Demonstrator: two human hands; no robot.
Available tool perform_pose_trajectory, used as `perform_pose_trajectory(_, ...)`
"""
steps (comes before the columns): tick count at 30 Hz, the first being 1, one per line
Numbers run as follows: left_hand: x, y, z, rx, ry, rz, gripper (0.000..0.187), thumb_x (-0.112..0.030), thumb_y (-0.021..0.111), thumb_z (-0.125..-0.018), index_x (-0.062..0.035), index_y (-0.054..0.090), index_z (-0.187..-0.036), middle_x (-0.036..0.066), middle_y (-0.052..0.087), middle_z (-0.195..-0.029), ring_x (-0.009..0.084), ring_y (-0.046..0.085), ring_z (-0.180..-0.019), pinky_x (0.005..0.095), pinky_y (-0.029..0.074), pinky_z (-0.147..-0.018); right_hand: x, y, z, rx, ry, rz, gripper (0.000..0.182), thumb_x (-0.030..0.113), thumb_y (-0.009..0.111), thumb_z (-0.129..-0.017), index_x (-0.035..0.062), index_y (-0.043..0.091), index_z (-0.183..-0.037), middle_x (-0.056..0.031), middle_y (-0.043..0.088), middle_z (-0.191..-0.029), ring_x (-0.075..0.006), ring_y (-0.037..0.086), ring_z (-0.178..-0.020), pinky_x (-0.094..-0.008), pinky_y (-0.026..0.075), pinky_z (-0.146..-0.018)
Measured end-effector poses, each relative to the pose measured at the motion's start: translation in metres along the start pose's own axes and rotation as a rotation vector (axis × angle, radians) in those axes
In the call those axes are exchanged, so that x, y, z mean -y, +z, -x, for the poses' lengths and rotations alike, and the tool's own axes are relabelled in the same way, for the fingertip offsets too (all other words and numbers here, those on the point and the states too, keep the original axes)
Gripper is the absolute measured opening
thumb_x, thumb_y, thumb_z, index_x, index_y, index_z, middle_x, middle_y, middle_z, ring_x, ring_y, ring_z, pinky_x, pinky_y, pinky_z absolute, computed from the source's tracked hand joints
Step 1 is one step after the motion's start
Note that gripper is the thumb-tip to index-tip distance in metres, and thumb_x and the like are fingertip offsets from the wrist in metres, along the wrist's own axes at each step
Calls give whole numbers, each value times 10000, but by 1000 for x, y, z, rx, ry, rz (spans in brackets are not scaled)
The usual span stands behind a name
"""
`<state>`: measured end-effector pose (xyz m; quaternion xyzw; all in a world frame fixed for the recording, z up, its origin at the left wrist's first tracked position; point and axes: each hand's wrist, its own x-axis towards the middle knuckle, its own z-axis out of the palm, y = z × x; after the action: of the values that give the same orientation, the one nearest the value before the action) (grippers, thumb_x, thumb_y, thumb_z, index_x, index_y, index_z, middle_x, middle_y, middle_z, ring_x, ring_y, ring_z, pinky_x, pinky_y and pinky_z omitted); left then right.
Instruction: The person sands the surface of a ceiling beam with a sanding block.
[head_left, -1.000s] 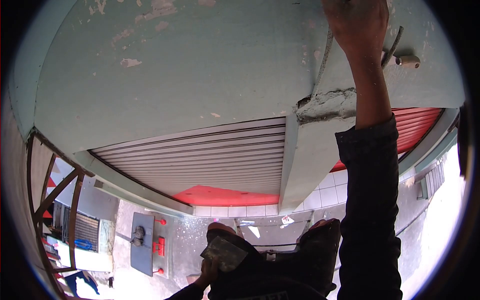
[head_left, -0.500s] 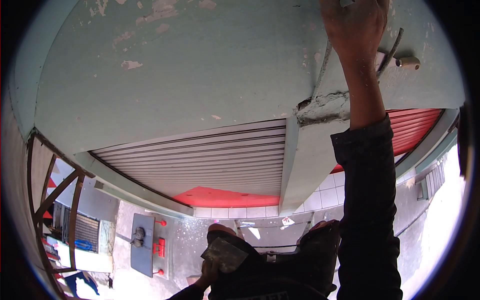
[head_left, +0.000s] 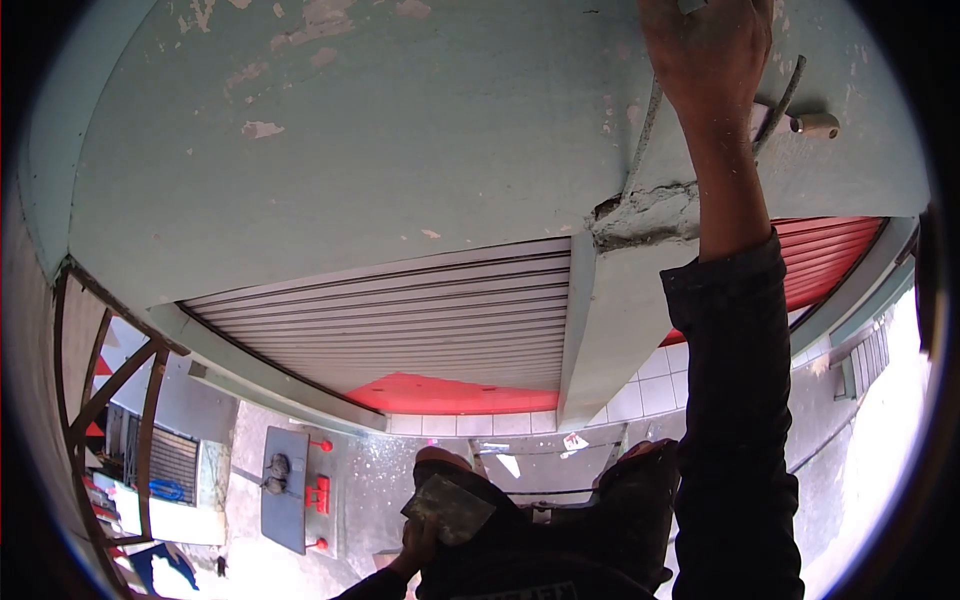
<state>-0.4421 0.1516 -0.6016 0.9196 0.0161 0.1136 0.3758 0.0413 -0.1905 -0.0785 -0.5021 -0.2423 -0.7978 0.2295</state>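
Observation:
Low in front of my body, my left hand (head_left: pixel 420 540) is closed on the edge of a flat, rectangular grey plate (head_left: pixel 452 510) with a smeared face. At the top, against the pale green wall (head_left: pixel 400 130), my right hand (head_left: pixel 710 50) is raised with its fingers curled. The upper edge of the view cuts off the fingertips, and a small grey patch shows between thumb and fingers; I cannot make out what it is. Bare patches of peeled paint mark the wall. Below my right wrist runs a broken concrete ledge (head_left: pixel 650 215).
A bent rod (head_left: pixel 782 105) and a short pipe stub (head_left: pixel 816 125) stick out beside my right forearm. Under the wall are a white roller shutter (head_left: pixel 420 320) and a red shutter (head_left: pixel 825 260). Far below lie the ground and a grey-topped table (head_left: pixel 285 515). Brown framing (head_left: pixel 150 440) stands left.

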Motion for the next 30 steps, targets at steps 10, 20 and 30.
perform_pose_trajectory(10, 21, 5, 12, 13, 80, -107, 272, -37, 630, -941, 49, 650, -1198, 243, 634, -942, 412, 624, -796, 503, 501, -656, 17, -9, -5, 54, 115, -23, 161, 33, 616, -749, -5, 516, -870, -156, 517, -891, -342, 538, -846, -402, 464, -775)
perform_pose_trajectory(20, -5, -4, -2, -49, 300, -329, 258, -38, 626, -955, 28, 636, -1204, 245, 646, -966, 428, 631, -810, 523, 508, -662, 7, -3, -1, 21, 42, -22, 166, 27, 620, -747, -4, 507, -866, -152, 515, -875, -345, 534, -839, -398, 457, -778)
perform_pose_trajectory(30, 23, 6, 13, 17, 134, -156, 349, -22, 630, -916, 40, 618, -1259, 252, 635, -987, 430, 628, -824, 503, 516, -681, 9, -5, 1, 34, 89, -2, 157, 31, 610, -761, -4, 510, -876, -155, 513, -883, -338, 537, -836, -392, 458, -774)
